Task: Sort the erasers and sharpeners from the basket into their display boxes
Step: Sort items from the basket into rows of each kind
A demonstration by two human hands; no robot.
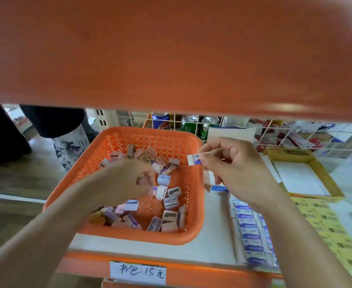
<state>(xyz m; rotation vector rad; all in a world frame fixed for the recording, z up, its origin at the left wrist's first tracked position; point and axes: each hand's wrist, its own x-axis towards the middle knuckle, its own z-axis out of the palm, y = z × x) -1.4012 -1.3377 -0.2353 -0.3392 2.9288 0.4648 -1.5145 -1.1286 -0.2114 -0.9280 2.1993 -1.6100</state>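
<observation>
An orange perforated basket (116, 142) sits on the white shelf and holds several small boxed sharpeners and erasers (171, 202). My left hand (127, 179) reaches into the basket with curled fingers pinching a small piece (153, 191) among the pile. My right hand (233, 163) hovers over the basket's right rim and pinches a white and blue eraser (193, 159). To the right lies a display box of white and blue erasers (248, 231), and beside it a box of yellow erasers (329, 225).
An orange shelf board (171, 48) overhangs the upper view. An empty yellow-rimmed box (324, 179) stands at the back right. Drink cans (189, 122) stand behind a wire grid. A person's legs (52, 125) are at the left. A price label (138, 272) hangs on the shelf's front edge.
</observation>
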